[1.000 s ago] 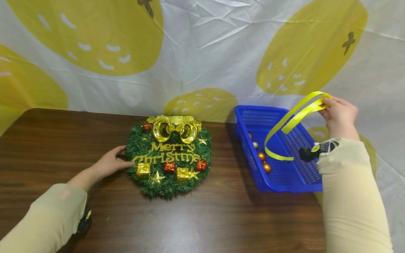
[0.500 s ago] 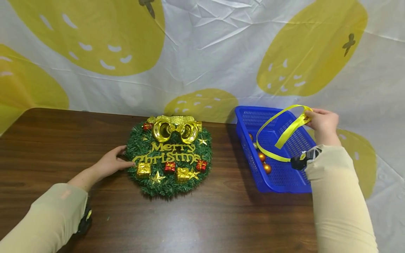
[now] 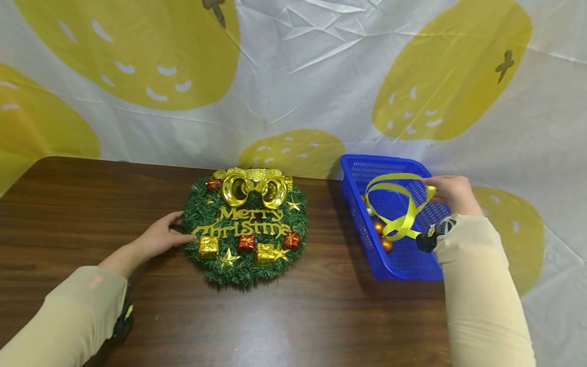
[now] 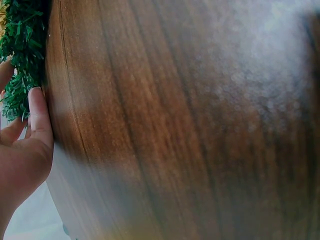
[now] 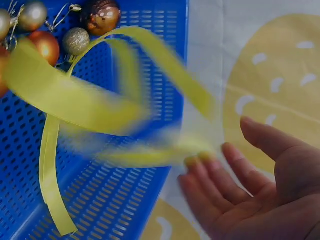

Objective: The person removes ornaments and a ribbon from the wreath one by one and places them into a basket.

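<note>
A green Christmas wreath [image 3: 245,265] lies on the table, trimmed with gold bells, small gift boxes, stars and gold lettering. At its left edge my left hand [image 3: 160,235] holds the greenery between thumb and fingers; most of the fingertips are hidden. In the left wrist view, the thumb [image 4: 41,117] lies against the wreath's side. A yellow ribbon [image 3: 399,227] hangs in loose loops over the blue basket [image 3: 376,255]. Close to its end is my right hand [image 3: 451,193], its fingers spread in the right wrist view, where the ribbon [image 5: 65,102] is blurred and apart from the grip.
Inside the basket lie orange baubles [image 3: 387,245] and a glittery silver bauble [image 5: 76,41], gathered along the left side. Behind the brown table [image 3: 293,316] hangs a white cloth [image 3: 293,76] with yellow fruit prints.
My right hand has moved left and down toward the basket, and its fingers have let go of the ribbon, which drops in loops. The left hand and wreath have stayed put.
</note>
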The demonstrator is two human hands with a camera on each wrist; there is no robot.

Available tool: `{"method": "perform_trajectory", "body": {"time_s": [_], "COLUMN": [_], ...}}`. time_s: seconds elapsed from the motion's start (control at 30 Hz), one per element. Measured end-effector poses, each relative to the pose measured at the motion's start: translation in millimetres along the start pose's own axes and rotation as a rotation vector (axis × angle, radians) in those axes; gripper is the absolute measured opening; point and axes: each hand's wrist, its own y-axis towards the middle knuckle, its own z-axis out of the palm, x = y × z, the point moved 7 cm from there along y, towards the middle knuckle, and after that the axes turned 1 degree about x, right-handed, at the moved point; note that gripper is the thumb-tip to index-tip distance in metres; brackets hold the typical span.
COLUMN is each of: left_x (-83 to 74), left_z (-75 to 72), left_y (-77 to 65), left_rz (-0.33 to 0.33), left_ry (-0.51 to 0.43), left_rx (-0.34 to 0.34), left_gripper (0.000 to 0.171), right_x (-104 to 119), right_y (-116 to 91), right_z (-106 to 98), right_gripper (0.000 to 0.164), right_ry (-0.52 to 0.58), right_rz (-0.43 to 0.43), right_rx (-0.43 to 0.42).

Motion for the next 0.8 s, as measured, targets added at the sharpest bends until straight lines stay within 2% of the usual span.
{"method": "perform_trajectory", "body": {"time_s": [0.1, 0.23, 0.5, 0.63, 0.8], "left_x": [1.2, 3.3, 3.3, 2.6, -5.5], "left_z": [0.0, -0.8, -4.6, -5.8, -12.7], "left_y": [-0.3, 1.1, 4.3, 4.3, 4.1], "left_rz": [-0.001, -0.009, -0.002, 0.003, 0.059], "left_ry": [0.003, 0.011, 0.015, 0.020, 0.087], "left_rx": [0.000, -0.004, -0.020, -0.029, -0.096], "left_gripper": [0.091, 0.091, 0.090, 0.087, 0.072], "right_x": [-1, 1, 5, 6, 18], "right_y": [-2, -4, 3, 6, 4], "right_z": [6, 10, 16, 19, 30], "right_gripper": [0.071, 0.074, 0.074, 0.074, 0.076], "right_ry": [-0.085, -0.127, -0.073, -0.046, 0.042], "right_rz": [-0.021, -0.024, -0.007, -0.002, -0.049], "right_rx": [0.084, 0.094, 0.104, 0.082, 0.101]}}
